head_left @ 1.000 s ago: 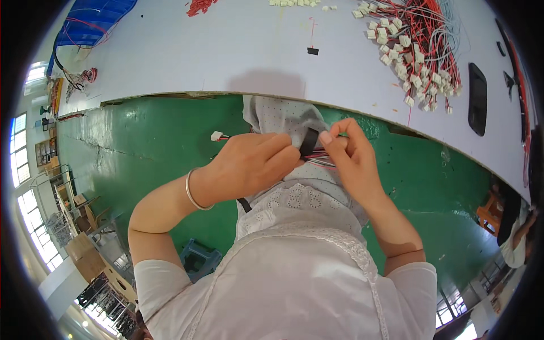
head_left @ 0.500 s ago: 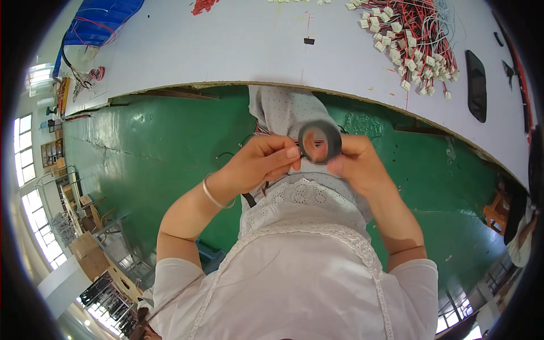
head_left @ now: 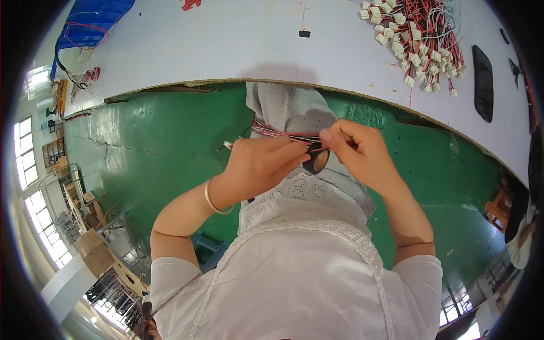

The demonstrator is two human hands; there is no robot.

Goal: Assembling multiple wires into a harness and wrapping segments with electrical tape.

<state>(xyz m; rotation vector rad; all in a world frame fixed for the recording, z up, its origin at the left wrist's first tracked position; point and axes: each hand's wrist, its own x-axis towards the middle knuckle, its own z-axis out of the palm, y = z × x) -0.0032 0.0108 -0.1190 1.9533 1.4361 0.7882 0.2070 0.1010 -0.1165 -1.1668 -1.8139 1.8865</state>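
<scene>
A bundle of thin red, black and white wires (head_left: 273, 131) lies across my lap. My left hand (head_left: 263, 161) is closed on a roll of black tape (head_left: 311, 163) just below the wires, its brown inner core facing right. The back of that hand hides part of the bundle. With thumb and fingers pinched, my right hand (head_left: 360, 150) grips the wires at their right end, above the roll. A small white connector (head_left: 228, 145) sticks out beside my left hand's knuckles.
Ahead is a white tabletop (head_left: 226, 45) with a heap of wires with white connectors (head_left: 416, 51) at the right. A black oblong object (head_left: 483, 84) lies beyond it. A blue bin (head_left: 93, 28) sits at the far left. Below stands a blue stool (head_left: 208, 249).
The tape roll has tilted and dropped lower, uncovering the wires. My left hand has turned back-up around the roll; my right hand has left the roll's edge and moved up onto the wires.
</scene>
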